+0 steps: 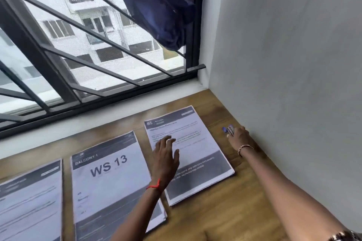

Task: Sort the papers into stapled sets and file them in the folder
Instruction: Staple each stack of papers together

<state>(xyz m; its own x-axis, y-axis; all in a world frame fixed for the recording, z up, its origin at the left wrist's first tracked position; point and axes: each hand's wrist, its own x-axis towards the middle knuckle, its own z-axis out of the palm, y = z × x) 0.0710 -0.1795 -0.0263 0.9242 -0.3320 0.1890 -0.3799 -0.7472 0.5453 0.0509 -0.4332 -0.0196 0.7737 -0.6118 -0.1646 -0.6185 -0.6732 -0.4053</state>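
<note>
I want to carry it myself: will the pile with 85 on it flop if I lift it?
The pile would probably sag, being thin sheets. Its edge shows many layers, so it may feel fairly heavy. Pushed on the smooth table, top sheets could slide apart.

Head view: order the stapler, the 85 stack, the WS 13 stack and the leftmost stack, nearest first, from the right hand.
1. Stapler, held by the right hand, near the wall.
2. 85 stack, just left.
3. WS 13 stack, middle.
4. Leftmost stack, far left.
</note>
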